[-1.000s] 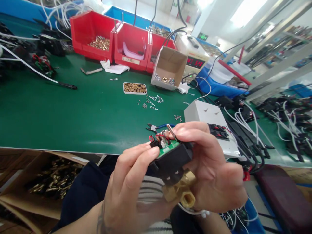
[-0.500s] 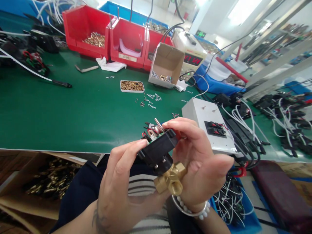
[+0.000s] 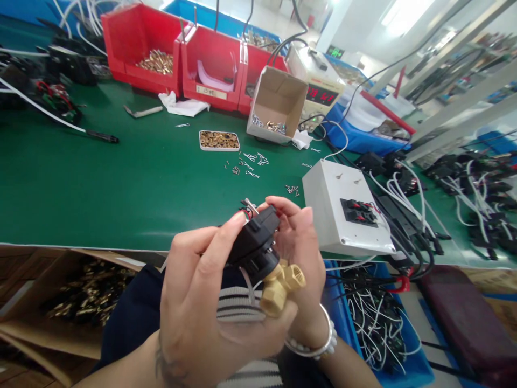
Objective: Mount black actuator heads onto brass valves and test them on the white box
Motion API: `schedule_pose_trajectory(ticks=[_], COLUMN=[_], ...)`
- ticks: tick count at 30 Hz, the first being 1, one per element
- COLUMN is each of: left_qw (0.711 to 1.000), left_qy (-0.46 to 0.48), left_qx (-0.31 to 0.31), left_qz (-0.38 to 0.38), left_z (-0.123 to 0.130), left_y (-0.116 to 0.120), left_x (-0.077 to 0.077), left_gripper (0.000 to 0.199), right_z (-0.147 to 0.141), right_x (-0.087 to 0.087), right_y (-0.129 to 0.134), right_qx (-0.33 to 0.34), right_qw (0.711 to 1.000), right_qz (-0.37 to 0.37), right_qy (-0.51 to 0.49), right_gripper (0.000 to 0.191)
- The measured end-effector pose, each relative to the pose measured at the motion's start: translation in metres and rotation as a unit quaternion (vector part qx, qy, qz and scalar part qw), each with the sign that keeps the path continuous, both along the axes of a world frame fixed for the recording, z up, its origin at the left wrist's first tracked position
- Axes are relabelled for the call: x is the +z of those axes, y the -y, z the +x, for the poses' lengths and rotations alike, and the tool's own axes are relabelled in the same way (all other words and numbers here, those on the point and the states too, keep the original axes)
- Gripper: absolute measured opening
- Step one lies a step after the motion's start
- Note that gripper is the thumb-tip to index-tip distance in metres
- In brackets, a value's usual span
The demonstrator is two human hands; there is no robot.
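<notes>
Between my two hands is a valve with a black actuator housing (image 3: 255, 240) and a brass body (image 3: 278, 288) with threaded ports. My left hand (image 3: 202, 291) grips it from the left, fingers on the housing's top edge and thumb under the brass. My right hand (image 3: 301, 248) closes around the far right side; some of its fingers are hidden behind the housing. A metal shaft (image 3: 251, 206) and bits of red wire stick up from the housing's far side. Most of the housing's inside faces away from me.
On the green bench (image 3: 100, 199) lie a tray of brass parts (image 3: 219, 141), clips (image 3: 252, 166) and small screws (image 3: 291, 190). Red bins (image 3: 141, 75), a cardboard box (image 3: 278, 102) and a power supply (image 3: 319, 97) stand behind. A white switch box (image 3: 343, 210) sits at right.
The valve has turned, so its brass ports point differently and the housing is tilted more. My right hand has moved left, its thumb no longer stretched out to the right.
</notes>
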State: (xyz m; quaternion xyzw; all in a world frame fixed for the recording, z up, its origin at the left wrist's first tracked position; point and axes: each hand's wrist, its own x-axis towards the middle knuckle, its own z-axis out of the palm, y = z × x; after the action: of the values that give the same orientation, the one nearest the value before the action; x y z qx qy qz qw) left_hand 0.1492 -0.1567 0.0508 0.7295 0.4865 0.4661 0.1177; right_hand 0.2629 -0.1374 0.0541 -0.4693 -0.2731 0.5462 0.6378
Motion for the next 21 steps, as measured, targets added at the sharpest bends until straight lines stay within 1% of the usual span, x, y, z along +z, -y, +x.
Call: schedule_pose_trajectory(ticks=[2,3,5,7,10,13,14,15,16,18,19,20,21], left_qw=[1.0,0.999,0.999,0.999,0.999,1.0,0.999,0.999,0.998,0.996,0.995,0.994,0.993], left_qy=[0.0,-0.003,-0.018,-0.03,-0.032,-0.02,-0.019,-0.02,-0.022,-0.034,-0.039,-0.042,-0.039], left_qx=[0.029,0.035,0.029,0.019,0.014,0.018,0.024,0.033,0.045,0.049,0.037,0.015,-0.014], left_qz=[0.006,0.012,0.018,0.021,0.014,0.006,0.011,0.022,0.036,0.068,0.086,0.1,0.106], left_z=[0.004,0.005,0.006,0.004,0.0,-0.004,-0.005,-0.007,-0.008,-0.013,-0.017,-0.02,-0.025], left_y=[-0.002,-0.003,-0.005,-0.006,-0.005,-0.004,-0.004,-0.005,-0.005,-0.007,-0.008,-0.008,-0.008], left_x=[0.001,0.002,0.003,0.004,0.003,0.0,-0.002,-0.004,-0.006,-0.011,-0.014,-0.017,-0.021], left_gripper=[0.067,0.066,0.069,0.072,0.069,0.068,0.069,0.072,0.074,0.081,0.084,0.086,0.087], right_z=[-0.005,-0.007,-0.009,-0.009,-0.009,-0.001,0.003,0.009,0.014,0.023,0.027,0.029,0.031], right_x=[-0.007,-0.009,-0.012,-0.013,-0.014,-0.019,-0.021,-0.023,-0.025,-0.026,-0.026,-0.025,-0.025], right_y=[-0.002,-0.003,-0.002,-0.002,-0.002,0.001,0.004,0.008,0.012,0.022,0.026,0.03,0.034], right_qx=[-0.011,-0.013,-0.014,-0.015,0.002,0.016,0.037,0.076,0.133,0.253,0.291,0.301,0.288], right_qw=[0.995,0.991,0.986,0.984,0.986,0.995,0.996,0.995,0.99,0.966,0.955,0.952,0.956], right_qz=[-0.032,-0.048,-0.071,-0.076,-0.073,-0.051,-0.046,-0.044,-0.044,-0.045,-0.045,-0.042,-0.041], right_qy=[-0.096,-0.128,-0.152,-0.158,-0.148,-0.086,-0.061,-0.042,-0.032,-0.028,-0.027,-0.026,-0.023], right_gripper=[0.038,0.036,0.036,0.036,0.035,0.044,0.049,0.054,0.059,0.065,0.065,0.062,0.058])
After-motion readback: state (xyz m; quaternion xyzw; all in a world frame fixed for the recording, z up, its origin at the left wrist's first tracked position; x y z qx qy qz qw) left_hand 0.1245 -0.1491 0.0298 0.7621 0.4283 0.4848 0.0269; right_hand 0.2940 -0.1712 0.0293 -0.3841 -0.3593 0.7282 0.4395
